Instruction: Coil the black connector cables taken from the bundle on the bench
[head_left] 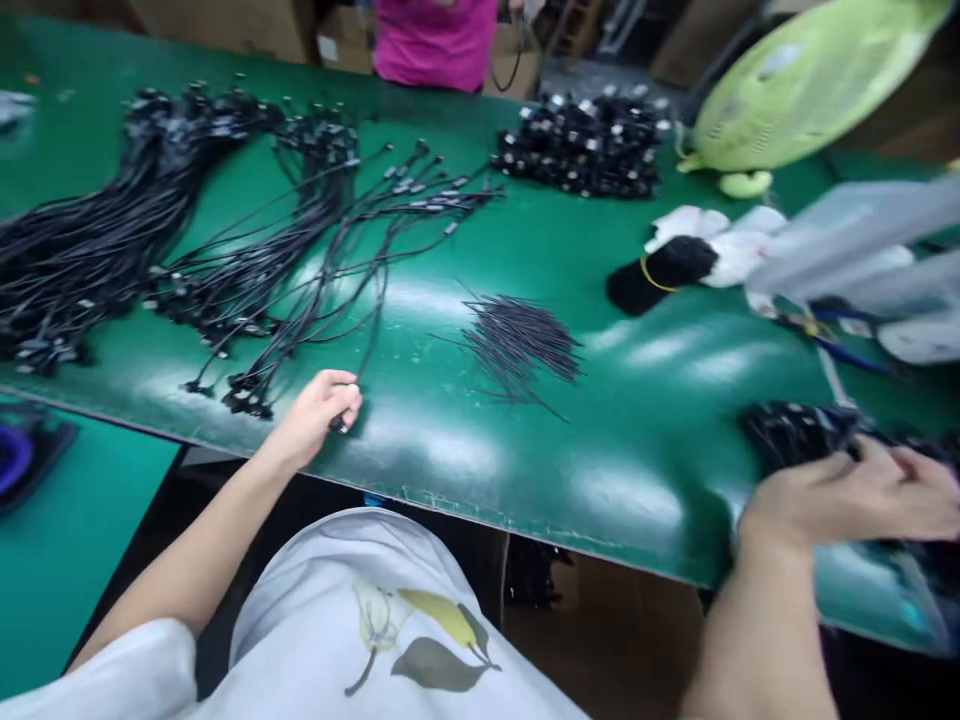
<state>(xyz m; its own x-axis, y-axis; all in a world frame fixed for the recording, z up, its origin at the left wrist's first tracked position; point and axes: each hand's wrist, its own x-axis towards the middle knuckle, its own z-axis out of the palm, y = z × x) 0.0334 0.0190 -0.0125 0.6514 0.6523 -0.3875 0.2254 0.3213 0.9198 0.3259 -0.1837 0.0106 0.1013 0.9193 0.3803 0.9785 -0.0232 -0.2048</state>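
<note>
While left grip [321, 412] clamps black cable [370, 345] | right grip [855, 493]: can't tell | carton [622, 640] under table [450, 450]: black pieces [531, 575] inside

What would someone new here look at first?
Probably the big lime-green thing at the top right, so bright against the dark green table. Next, the heaps of black cables on the table's left side, with the left hand holding one cable's end. Then the pink top across the table.
</note>
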